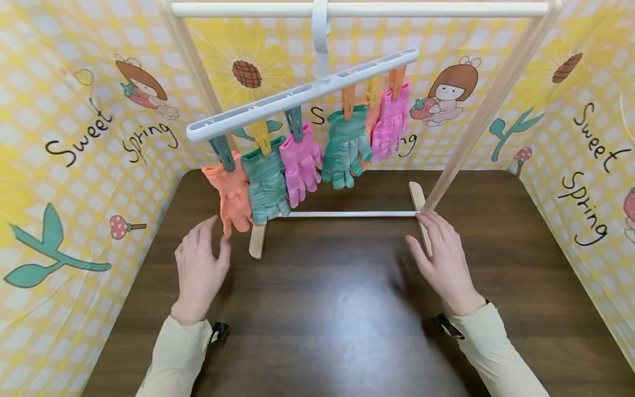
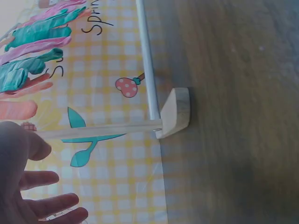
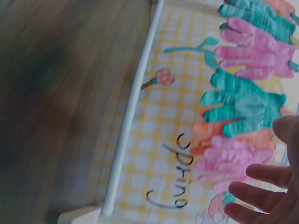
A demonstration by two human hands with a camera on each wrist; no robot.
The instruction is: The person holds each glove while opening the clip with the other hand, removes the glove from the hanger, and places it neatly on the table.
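Note:
A white hanger (image 1: 278, 105) hangs tilted from the rack's top bar, its left end lower and nearer. Clothespins (image 1: 260, 138) hold a row of small gloves under it: orange (image 1: 234, 193), green (image 1: 268, 184), pink (image 1: 300, 165), another green (image 1: 344, 149), a partly hidden orange (image 1: 372, 117) and pink (image 1: 391, 127). My left hand (image 1: 200, 270), fingers relaxed, is just left of the nearest orange glove; whether they touch is unclear. It holds nothing, as the left wrist view (image 2: 46, 196) also shows. My right hand (image 1: 441, 262) hovers empty by the rack's right foot, fingers extended.
The wooden rack has a white top bar (image 1: 436, 9), slanting posts (image 1: 488, 105), a low white crossbar (image 1: 352, 214) and feet (image 1: 257, 242) on the dark wood table (image 1: 327, 309). Yellow checked cloth (image 1: 531, 66) with printed pictures and lettering encloses the back and both sides.

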